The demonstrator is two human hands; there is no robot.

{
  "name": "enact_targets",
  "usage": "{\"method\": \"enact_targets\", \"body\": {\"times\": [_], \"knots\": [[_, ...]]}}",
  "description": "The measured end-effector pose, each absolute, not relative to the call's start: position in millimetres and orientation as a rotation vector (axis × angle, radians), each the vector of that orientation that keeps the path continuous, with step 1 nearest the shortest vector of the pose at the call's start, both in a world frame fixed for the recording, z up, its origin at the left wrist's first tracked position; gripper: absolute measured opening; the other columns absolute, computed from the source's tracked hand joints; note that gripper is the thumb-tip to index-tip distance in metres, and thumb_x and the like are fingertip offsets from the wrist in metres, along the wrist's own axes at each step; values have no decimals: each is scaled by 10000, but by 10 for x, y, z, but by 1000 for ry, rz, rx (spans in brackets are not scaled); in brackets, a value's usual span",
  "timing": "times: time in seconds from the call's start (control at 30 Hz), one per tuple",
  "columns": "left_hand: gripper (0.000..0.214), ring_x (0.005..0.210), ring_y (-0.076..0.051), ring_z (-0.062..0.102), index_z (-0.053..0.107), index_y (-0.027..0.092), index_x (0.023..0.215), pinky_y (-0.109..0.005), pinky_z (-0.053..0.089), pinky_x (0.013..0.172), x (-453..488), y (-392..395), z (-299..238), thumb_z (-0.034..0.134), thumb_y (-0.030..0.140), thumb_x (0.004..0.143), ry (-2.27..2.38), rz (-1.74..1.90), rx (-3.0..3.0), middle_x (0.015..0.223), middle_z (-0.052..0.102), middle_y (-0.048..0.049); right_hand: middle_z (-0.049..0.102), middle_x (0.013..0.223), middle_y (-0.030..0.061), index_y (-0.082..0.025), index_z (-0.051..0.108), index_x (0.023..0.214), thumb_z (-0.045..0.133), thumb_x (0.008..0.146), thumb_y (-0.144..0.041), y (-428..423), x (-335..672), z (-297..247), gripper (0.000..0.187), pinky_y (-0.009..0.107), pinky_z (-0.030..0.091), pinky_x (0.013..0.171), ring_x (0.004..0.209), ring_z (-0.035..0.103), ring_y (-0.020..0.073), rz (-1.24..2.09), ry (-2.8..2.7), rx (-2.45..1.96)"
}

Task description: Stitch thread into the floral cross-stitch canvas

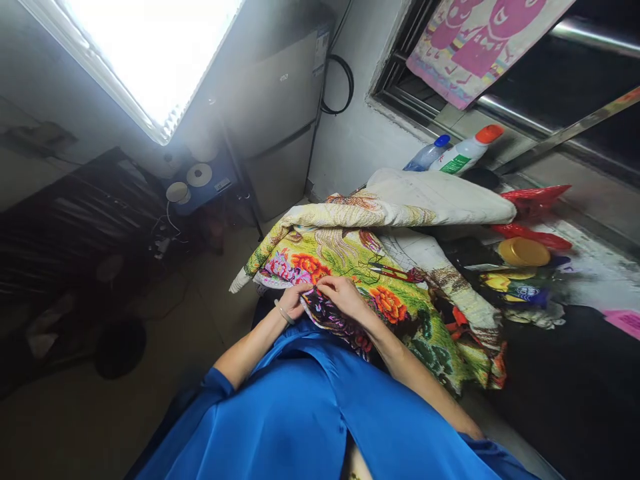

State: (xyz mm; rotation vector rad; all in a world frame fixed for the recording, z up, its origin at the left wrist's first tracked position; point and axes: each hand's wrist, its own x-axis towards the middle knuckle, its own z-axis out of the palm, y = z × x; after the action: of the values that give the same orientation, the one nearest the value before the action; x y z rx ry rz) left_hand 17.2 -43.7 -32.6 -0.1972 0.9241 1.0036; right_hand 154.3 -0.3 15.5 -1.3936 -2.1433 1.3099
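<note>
A large embroidered cloth (pixel 345 250) with orange and pink flowers on a yellow-green ground lies bunched in front of me, its rolled part at the back. My left hand (pixel 294 300), with a bracelet at the wrist, grips the cloth's near edge, where a dark patch with purple and pink stitches shows. My right hand (pixel 341 293) is pinched closed beside the left fingertips, over the same edge. Whatever sits between its fingertips is too small to make out. Red-handled scissors (pixel 395 272) lie on the cloth, right of my right hand, among loose dark threads.
A bright lamp (pixel 145 53) hangs at upper left. Behind stands a grey fridge (pixel 275 87). Bottles with blue (pixel 427 153) and orange caps (pixel 470 152), a red plastic bag (pixel 537 200) and a gold-lidded jar (pixel 524 252) stand at right. A dark surface (pixel 565 380) lies at lower right.
</note>
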Motion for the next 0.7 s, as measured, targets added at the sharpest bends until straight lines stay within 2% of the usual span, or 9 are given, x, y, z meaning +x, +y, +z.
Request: {"method": "enact_targets", "body": {"times": [0.13, 0.27, 0.4, 0.53, 0.7], "knots": [[130, 593, -149, 616, 594, 129, 540, -289, 478, 733, 165, -420, -262, 641, 18, 587, 950, 971, -217, 516, 612, -10, 716, 811, 47, -207, 707, 742, 501, 737, -94, -3, 1533, 171, 235, 312, 470, 767, 772, 640, 186, 1204, -2207, -1378], [169, 460, -89, 529, 571, 130, 510, -257, 464, 683, 143, -430, -240, 586, -28, 569, 953, 982, -221, 477, 578, 16, 705, 816, 43, -202, 696, 823, 492, 760, -85, -37, 1457, 162, 243, 301, 475, 740, 757, 635, 179, 1097, -2190, -1387], [151, 570, -137, 594, 574, 140, 531, -287, 470, 730, 132, -452, -220, 566, -10, 548, 946, 991, -198, 499, 598, 7, 676, 874, 62, -208, 670, 931, 483, 828, -141, -62, 1395, 194, 224, 267, 440, 671, 763, 614, 174, 869, -2401, -1382], [138, 734, -204, 641, 568, 149, 539, -327, 467, 792, 143, -457, -177, 558, 13, 524, 938, 984, -167, 512, 601, -15, 631, 855, 94, -199, 656, 860, 445, 882, -206, -66, 1335, 226, 212, 263, 378, 570, 725, 583, 181, 654, -2642, -1379], [142, 678, -166, 607, 534, 162, 523, -309, 473, 772, 150, -455, -151, 551, 21, 521, 918, 1024, -155, 513, 565, 8, 613, 783, 97, -166, 609, 877, 379, 899, -173, -134, 1233, 158, 232, 260, 377, 572, 699, 565, 179, 513, -2598, -1212]]}}
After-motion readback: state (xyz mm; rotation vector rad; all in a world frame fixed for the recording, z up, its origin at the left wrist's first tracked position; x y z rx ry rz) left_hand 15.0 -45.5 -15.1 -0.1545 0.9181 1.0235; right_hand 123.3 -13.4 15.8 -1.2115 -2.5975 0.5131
